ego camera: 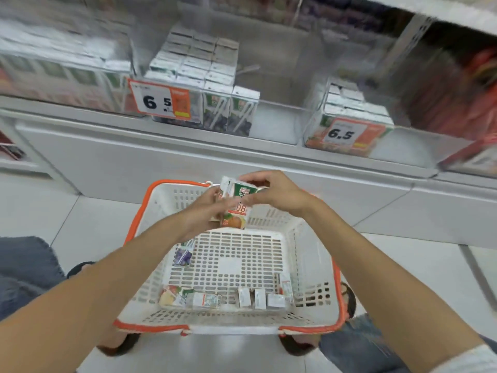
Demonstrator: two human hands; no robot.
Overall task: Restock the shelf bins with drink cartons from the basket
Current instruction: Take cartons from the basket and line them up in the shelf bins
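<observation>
Both hands hold small drink cartons [238, 204] above the far end of the white basket [313, 265] with an orange rim. My left hand [207, 211] grips them from below left, and my right hand [277, 192] pinches the top of the front carton, which is green and orange. Several more cartons [258, 298] lie along the basket's near wall, and a purple carton [183, 254] lies at its left side. On the shelf above, a clear bin [279, 122] holds purple cartons [228, 111] at its left. A second bin [347, 130] holds orange cartons.
Price tags reading 6.5 hang on both bins [161, 99]. The basket sits on a white tiled floor [403, 265] in front of the shelf base [188, 162]. My knees and shoes [349, 300] flank the basket. Red packs [457, 103] fill the shelf at right.
</observation>
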